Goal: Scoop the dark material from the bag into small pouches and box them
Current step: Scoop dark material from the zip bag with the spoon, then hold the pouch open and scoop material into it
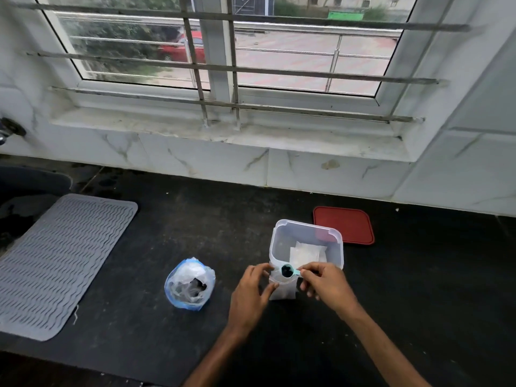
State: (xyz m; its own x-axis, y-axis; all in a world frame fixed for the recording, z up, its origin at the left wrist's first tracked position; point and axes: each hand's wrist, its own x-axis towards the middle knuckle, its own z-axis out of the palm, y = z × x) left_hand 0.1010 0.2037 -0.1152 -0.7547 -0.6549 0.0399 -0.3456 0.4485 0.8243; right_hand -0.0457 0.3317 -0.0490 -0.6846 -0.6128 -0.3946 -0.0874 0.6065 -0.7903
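Left hand point(252, 289) grip clamped on pouch point(282, 293), just before box point(307, 225). Right hand point(325, 283) grip pinches scoop point(286, 270), loaded dark, over pouch mouth. Bag point(184, 275) left on tabletop point(209, 219); lid point(346, 224) behind box.

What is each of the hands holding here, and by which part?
The left hand holds the small translucent white pouch by its upper left edge; the right hand pinches the small teal plastic spoon by its handle.

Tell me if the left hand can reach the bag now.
Probably yes: only counter lies between the left hand and the bag, but that hand holds the pouch and must release it first.
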